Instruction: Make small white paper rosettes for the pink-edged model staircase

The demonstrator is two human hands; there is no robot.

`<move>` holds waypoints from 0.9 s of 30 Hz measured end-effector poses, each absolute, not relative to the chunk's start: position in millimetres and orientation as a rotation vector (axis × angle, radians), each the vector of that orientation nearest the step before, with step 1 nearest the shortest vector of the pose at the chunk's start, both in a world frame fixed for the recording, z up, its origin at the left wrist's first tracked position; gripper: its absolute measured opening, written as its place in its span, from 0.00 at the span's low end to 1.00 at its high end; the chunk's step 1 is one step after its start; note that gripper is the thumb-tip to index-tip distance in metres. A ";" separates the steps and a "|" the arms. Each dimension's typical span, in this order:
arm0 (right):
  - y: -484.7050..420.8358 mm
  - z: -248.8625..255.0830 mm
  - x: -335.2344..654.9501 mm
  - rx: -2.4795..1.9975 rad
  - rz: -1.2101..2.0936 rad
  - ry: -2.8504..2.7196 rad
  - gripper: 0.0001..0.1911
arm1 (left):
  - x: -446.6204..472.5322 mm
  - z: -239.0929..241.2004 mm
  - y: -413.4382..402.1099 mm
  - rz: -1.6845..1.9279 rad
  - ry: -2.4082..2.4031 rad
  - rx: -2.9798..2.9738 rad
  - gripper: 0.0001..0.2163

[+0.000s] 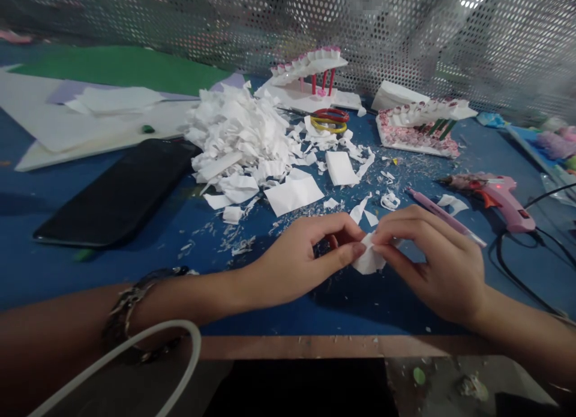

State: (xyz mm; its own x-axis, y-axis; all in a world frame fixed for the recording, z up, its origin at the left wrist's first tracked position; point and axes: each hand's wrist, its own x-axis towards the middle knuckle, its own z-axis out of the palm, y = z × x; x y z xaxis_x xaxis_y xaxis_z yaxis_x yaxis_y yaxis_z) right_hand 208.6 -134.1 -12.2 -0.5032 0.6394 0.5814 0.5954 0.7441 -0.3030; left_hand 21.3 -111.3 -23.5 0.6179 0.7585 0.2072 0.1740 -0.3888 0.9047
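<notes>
Between both hands, just above the blue table, is a small piece of white paper (369,261). My left hand (310,249) pinches its left side between thumb and fingers. On the other side, my right hand (434,258) grips the paper's upper right edge with thumb and fingertips. Beyond the hands lie scattered paper scraps, a flat white paper rectangle (294,195) and a smaller folded white piece (341,168). A pink pen (443,216) rests by my right hand, with a pink glue gun (495,195) to its right.
A heap of torn white paper (243,129) stands behind, with red and yellow-handled scissors (330,120) beside it. A black phone (119,192) lies at left. Two small paper models (310,66) sit near the perforated metal screen (202,27). A black cable (517,276) runs at right.
</notes>
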 end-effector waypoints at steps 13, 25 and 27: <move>-137.6 -10.4 201.3 -0.918 0.263 -2.112 0.05 | 20.0 -21.7 -116.8 0.968 0.775 2.295 0.05; -133.0 -12.7 204.4 -1.045 0.775 -1.852 0.02 | 18.2 -23.0 -111.7 0.975 0.722 2.167 0.04; -133.3 -11.8 204.4 -1.044 0.822 -1.841 0.03 | 17.8 -23.4 -110.6 0.966 0.686 2.166 0.04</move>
